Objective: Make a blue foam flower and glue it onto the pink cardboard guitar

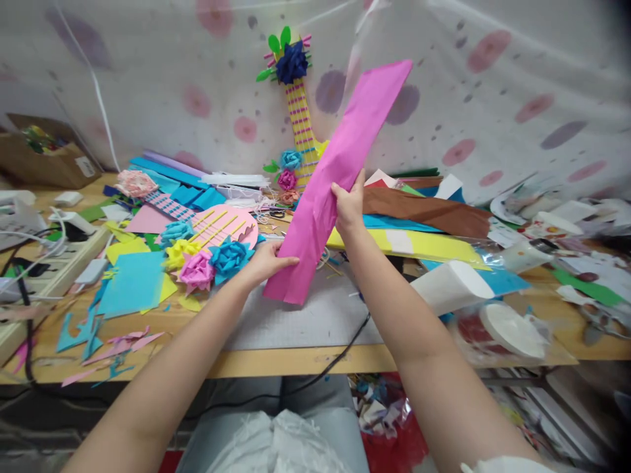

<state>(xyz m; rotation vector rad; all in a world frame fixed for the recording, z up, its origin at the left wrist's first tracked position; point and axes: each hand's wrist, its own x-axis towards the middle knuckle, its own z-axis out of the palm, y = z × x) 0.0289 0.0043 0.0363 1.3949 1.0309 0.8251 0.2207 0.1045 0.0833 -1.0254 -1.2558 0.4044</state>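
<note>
A long folded strip of pink crepe paper (345, 157) is held up over the wooden table (296, 358), slanting from lower left to upper right. My left hand (269, 259) grips its lower end, with the thumb lying across the paper. Further up, my right hand (349, 207) is closed round the strip's right edge near its middle. Under the paper lies a grey cutting mat (315, 318).
Paper flowers (217, 259), a pink paper guitar body (221, 226) and coloured sheets (131, 282) lie at the left. A decorated paper guitar neck (298, 112) leans on the spotted backdrop. Brown (428, 210) and yellow (434, 246) sheets, paper cups (444, 286) and plastic bags sit at the right.
</note>
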